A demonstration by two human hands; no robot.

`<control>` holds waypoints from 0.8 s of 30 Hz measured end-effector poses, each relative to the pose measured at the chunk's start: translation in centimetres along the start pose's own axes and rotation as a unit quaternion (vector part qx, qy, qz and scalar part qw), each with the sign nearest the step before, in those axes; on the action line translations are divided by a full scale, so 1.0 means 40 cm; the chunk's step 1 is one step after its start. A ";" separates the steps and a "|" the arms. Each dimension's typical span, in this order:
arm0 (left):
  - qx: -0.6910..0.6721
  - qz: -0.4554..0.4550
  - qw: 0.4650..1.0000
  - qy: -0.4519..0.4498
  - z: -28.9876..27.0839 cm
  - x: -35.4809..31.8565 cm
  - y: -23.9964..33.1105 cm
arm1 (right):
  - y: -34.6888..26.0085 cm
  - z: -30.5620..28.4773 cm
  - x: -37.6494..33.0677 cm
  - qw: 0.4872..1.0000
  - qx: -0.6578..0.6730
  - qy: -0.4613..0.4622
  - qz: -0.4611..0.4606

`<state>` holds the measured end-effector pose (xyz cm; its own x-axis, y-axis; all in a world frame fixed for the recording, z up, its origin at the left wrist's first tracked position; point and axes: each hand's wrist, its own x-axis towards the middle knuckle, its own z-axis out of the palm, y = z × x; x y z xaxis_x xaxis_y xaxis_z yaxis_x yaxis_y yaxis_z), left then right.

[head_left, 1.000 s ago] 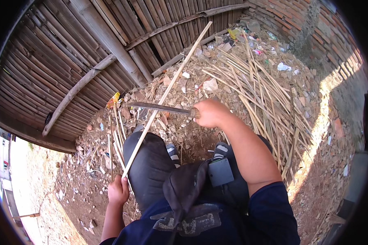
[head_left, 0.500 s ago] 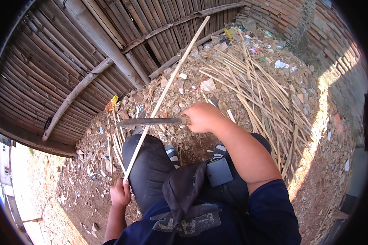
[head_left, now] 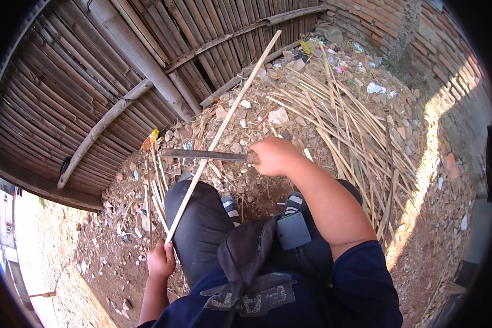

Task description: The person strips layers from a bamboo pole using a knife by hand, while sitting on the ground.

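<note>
My left hand (head_left: pixel 161 259) is closed on the near end of a long pale bamboo strip (head_left: pixel 228 117). The strip slants up and away to the right, passing over my left knee. In my right hand (head_left: pixel 274 156) is the handle of a machete (head_left: pixel 208 155), held with the fingers wrapped round it. Its dark blade points left and lies across the strip just beyond the knee. Whether the edge bites into the strip I cannot tell.
A heap of split bamboo strips (head_left: pixel 350 131) lies on the rubble-strewn ground at right. Several more strips (head_left: pixel 157 191) stand beside my left knee. A bamboo wall (head_left: pixel 109 82) rises at far left, a brick wall (head_left: pixel 377 24) at far right. A dark flat box (head_left: pixel 293 230) rests on my lap.
The machete and my right hand have shifted slightly right and a little away along the strip. The strip's far end has dipped slightly; my left hand keeps its hold.
</note>
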<state>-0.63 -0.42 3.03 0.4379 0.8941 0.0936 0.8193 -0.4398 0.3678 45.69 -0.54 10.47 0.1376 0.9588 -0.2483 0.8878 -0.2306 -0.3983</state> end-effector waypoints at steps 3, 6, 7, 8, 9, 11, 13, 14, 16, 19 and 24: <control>0.019 0.013 1.000 0.003 -0.008 0.003 -0.006 | -0.005 0.000 0.001 0.999 -0.028 -0.026 -0.020; 0.024 0.009 1.000 0.004 0.010 0.013 -0.004 | 0.072 0.006 0.046 0.999 0.033 0.006 0.011; 0.023 0.010 1.000 0.006 0.018 0.016 -0.009 | 0.087 0.005 0.053 0.999 0.031 0.008 0.011; 0.004 0.012 1.000 0.005 0.025 0.016 -0.015 | 0.101 0.003 0.056 0.996 0.066 0.047 0.042; -0.013 0.011 1.000 0.003 0.028 0.013 -0.021 | 0.097 -0.005 0.055 0.989 0.103 0.083 0.071; -0.007 0.012 1.000 0.002 0.027 0.014 -0.023 | 0.087 -0.021 0.042 0.990 0.099 0.065 0.072; -0.003 0.015 1.000 -0.004 0.032 0.016 -0.022 | 0.082 -0.004 0.028 0.989 0.086 0.116 0.044; -0.007 0.021 1.000 0.001 0.034 0.017 -0.021 | 0.079 -0.002 0.020 0.988 0.086 0.116 0.048; 0.000 0.025 1.000 0.011 0.037 0.010 -0.026 | 0.021 -0.029 -0.009 0.997 0.069 0.042 0.014; -0.013 0.027 1.000 0.009 0.038 0.010 -0.024 | -0.004 0.000 -0.005 0.998 0.001 0.021 -0.053; -0.026 0.014 1.000 0.008 0.050 0.012 -0.031 | 0.015 -0.001 0.012 0.997 0.020 0.026 -0.068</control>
<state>-0.68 0.37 0.77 0.4546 0.8828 0.1184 0.7866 -0.4603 0.4116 46.30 -0.19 10.16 0.0417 0.9887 -0.1440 0.8816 -0.1042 -0.4603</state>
